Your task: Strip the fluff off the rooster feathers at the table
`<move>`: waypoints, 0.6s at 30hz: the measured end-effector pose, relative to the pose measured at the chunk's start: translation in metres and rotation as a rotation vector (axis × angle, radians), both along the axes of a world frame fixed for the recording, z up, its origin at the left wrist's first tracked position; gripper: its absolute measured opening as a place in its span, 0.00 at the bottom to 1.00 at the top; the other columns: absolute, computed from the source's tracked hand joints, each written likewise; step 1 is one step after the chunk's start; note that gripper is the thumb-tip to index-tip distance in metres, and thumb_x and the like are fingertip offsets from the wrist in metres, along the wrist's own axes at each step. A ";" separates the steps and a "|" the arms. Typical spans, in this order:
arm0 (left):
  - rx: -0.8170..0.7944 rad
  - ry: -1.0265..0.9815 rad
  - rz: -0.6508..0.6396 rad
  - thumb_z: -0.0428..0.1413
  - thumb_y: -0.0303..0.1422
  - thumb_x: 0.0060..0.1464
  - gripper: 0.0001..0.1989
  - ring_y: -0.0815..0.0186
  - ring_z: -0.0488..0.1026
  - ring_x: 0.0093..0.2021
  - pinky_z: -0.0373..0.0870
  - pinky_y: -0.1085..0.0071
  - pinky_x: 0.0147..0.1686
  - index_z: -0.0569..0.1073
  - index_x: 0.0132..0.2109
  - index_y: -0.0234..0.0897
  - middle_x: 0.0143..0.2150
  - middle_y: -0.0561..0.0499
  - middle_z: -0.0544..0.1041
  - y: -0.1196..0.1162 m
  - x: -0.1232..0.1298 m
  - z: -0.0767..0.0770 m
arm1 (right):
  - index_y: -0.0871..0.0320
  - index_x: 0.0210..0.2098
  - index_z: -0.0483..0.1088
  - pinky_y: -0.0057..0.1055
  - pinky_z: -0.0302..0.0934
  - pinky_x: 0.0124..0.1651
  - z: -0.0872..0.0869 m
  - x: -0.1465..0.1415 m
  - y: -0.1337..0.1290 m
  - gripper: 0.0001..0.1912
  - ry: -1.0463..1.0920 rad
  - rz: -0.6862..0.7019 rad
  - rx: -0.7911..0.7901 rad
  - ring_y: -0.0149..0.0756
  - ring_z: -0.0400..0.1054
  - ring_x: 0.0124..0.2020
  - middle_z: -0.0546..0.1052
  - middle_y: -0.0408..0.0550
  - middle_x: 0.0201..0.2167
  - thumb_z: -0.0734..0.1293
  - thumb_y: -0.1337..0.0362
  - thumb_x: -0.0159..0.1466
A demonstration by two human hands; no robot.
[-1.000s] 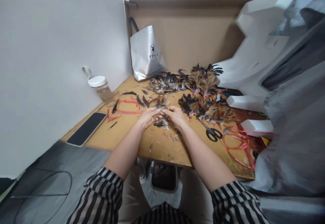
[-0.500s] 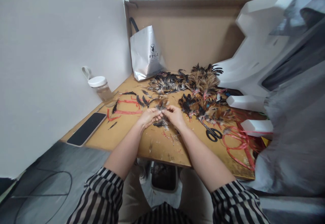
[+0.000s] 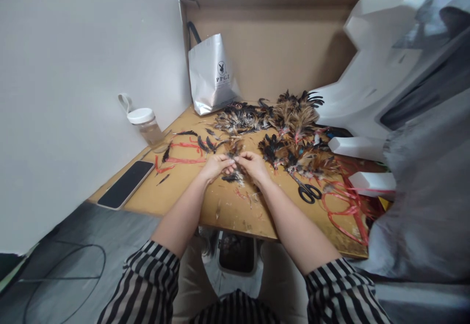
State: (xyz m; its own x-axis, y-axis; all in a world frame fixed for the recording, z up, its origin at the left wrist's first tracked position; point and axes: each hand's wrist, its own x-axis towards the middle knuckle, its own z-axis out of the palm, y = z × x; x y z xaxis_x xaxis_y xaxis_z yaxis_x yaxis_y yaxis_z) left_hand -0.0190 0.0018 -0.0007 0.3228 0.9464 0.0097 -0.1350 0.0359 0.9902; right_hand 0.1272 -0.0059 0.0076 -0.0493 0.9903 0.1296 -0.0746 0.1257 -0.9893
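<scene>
Feather tuft (image 3: 234, 146) mid-table, pinched by our left hand (image 3: 216, 167) and right hand (image 3: 254, 168).
Our fingertips nearly meet at its near end, thumbs and forefingers closed on it; how tightly, we cannot tell. Loose feathers (image 3: 232, 178) lie just on the near side, on our table (image 3: 231, 211). To our right are feather bundles (image 3: 293, 156), scissors (image 3: 309, 193) and red ribbon (image 3: 352, 210); to our left, red strips (image 3: 187, 161), a phone (image 3: 127, 185) and a lidded jar (image 3: 147, 127). At the far side, a silver bag (image 3: 212, 77) stands left of a feather heap (image 3: 240, 118).
</scene>
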 end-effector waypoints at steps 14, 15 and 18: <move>-0.044 -0.113 0.108 0.59 0.35 0.40 0.11 0.78 0.64 0.18 0.59 0.82 0.19 0.72 0.28 0.28 0.20 0.50 0.71 0.005 -0.009 0.002 | 0.58 0.24 0.71 0.25 0.52 0.33 0.002 0.011 -0.014 0.06 -1.156 0.284 0.497 0.31 0.61 0.29 0.70 0.48 0.29 0.62 0.65 0.53; -0.046 -0.114 0.102 0.59 0.35 0.40 0.11 0.78 0.64 0.19 0.59 0.82 0.19 0.72 0.28 0.28 0.21 0.50 0.72 0.005 -0.010 0.002 | 0.59 0.24 0.70 0.25 0.52 0.33 0.002 0.010 -0.014 0.07 -1.170 0.278 0.504 0.31 0.61 0.29 0.70 0.48 0.28 0.61 0.66 0.53; -0.059 -0.122 0.090 0.60 0.35 0.40 0.11 0.78 0.65 0.20 0.60 0.83 0.19 0.72 0.29 0.28 0.24 0.49 0.73 0.004 -0.012 0.004 | 0.60 0.22 0.69 0.24 0.51 0.32 0.003 0.012 -0.012 0.08 -1.138 0.264 0.500 0.30 0.61 0.28 0.70 0.47 0.26 0.59 0.67 0.53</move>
